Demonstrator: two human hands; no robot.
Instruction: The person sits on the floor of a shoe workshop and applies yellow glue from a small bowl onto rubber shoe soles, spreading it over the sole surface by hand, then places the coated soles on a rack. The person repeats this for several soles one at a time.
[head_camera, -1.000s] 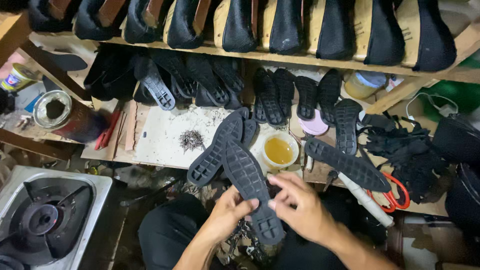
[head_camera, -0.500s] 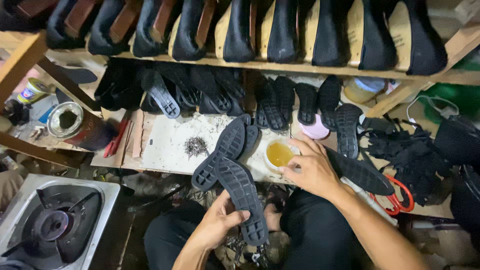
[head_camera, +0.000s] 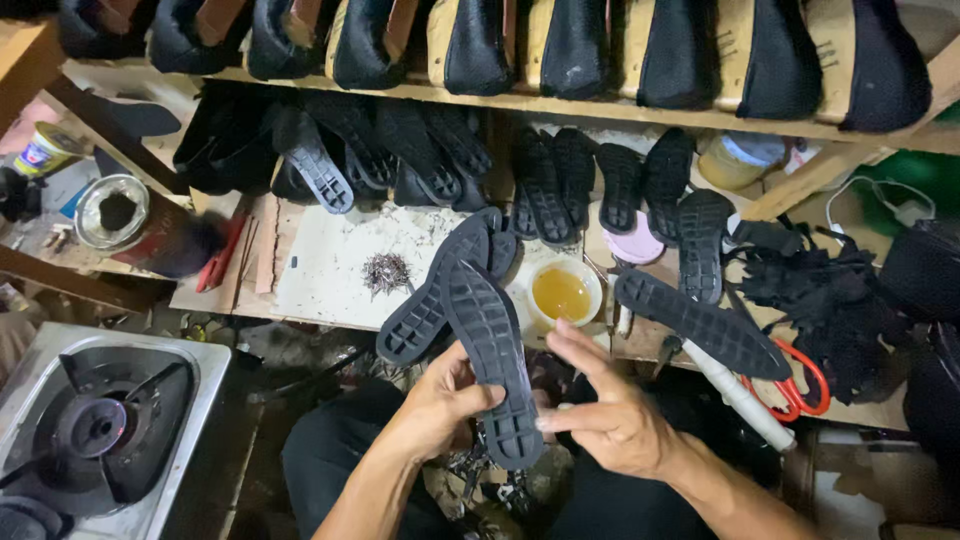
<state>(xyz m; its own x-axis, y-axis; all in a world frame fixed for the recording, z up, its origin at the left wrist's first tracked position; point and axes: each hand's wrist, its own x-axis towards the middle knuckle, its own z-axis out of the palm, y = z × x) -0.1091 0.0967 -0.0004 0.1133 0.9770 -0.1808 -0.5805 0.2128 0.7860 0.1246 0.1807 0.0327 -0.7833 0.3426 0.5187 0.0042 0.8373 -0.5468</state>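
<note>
My left hand (head_camera: 445, 405) grips a black rubber shoe sole (head_camera: 490, 350) near its heel end, tread side up, over my lap. A second black sole (head_camera: 430, 300) lies under it, angled to the left with its toe on the bench. My right hand (head_camera: 605, 410) sits just right of the held sole, fingers spread, with a fingertip close to the sole's heel edge. A small white bowl of amber glue (head_camera: 563, 292) stands on the bench just above my right hand.
A long black sole (head_camera: 700, 322) lies right of the bowl, with red-handled scissors (head_camera: 805, 385) and a white tube (head_camera: 740, 398) beyond. A pile of small nails (head_camera: 386, 272) rests on the white board. Rows of soles and lasted shoes fill the shelves. A gas stove (head_camera: 95, 430) is at lower left.
My right hand went from the sole up to the glue bowl and has come back down beside the sole. The left hand kept its hold on the sole.
</note>
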